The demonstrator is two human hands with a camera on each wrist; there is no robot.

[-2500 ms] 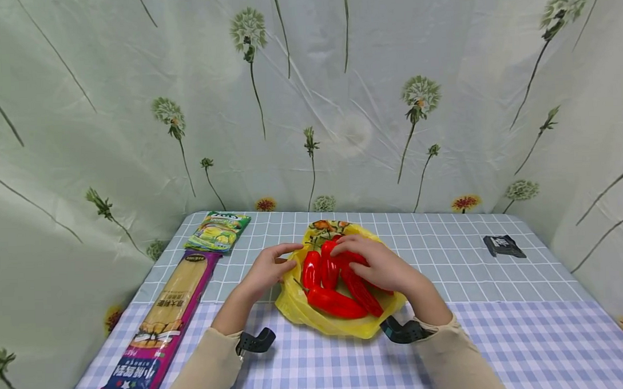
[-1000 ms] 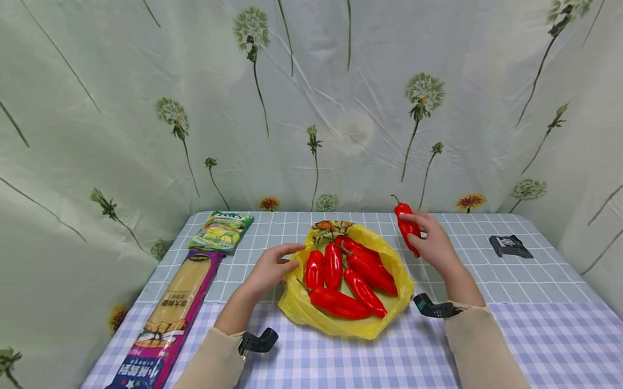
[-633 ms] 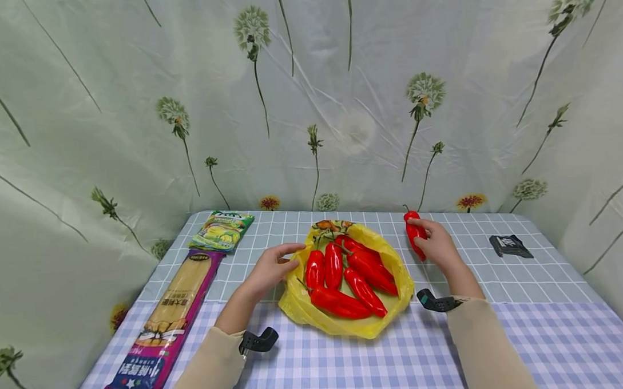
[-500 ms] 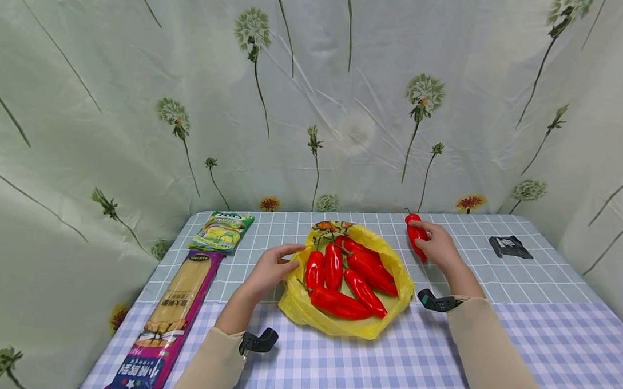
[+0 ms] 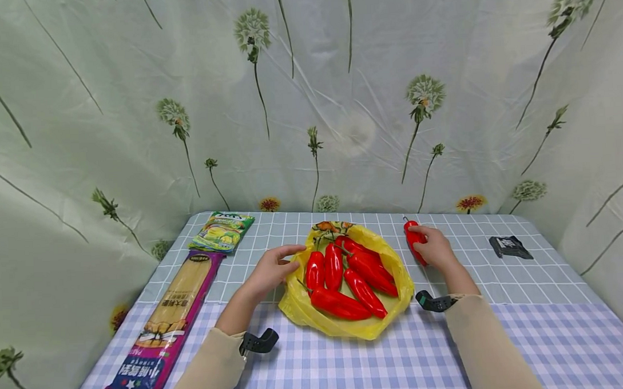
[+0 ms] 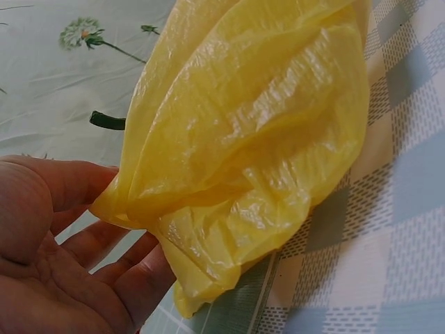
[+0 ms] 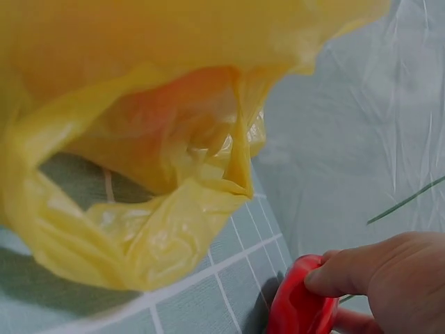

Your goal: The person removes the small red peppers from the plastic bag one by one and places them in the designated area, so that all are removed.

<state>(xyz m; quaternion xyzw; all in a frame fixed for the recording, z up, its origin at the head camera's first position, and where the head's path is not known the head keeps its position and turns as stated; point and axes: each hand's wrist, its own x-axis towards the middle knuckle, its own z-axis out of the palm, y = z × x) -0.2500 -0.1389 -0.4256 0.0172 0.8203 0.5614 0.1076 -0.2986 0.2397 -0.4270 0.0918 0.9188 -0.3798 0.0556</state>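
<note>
A yellow plastic bag (image 5: 295, 306) lies spread open mid-table with several shiny red peppers (image 5: 341, 303) inside it. At its left rim, my left hand (image 5: 269, 270) holds the edge between thumb and fingers. The left wrist view shows the bag's corner (image 6: 118, 205) between the digits of that hand, with some fingertips hidden behind the plastic. To the right of the bag, my right hand (image 5: 437, 249) grips a single red pepper (image 5: 413, 237) by its side, its stem pointing away. That pepper is down at the grey grid cloth. In the right wrist view the thumb presses on the pepper (image 7: 295, 303).
On the left lie a long purple-edged pack of noodles (image 5: 166, 320) and a green-yellow packet (image 5: 222, 232). A small black packet (image 5: 510, 246) lies at the far right. A patterned curtain (image 5: 360, 101) hangs behind the table.
My right hand has lifted a pepper out of the bag, carried it to the right and lowered it to the cloth. The left hand has stayed at the bag's rim.
</note>
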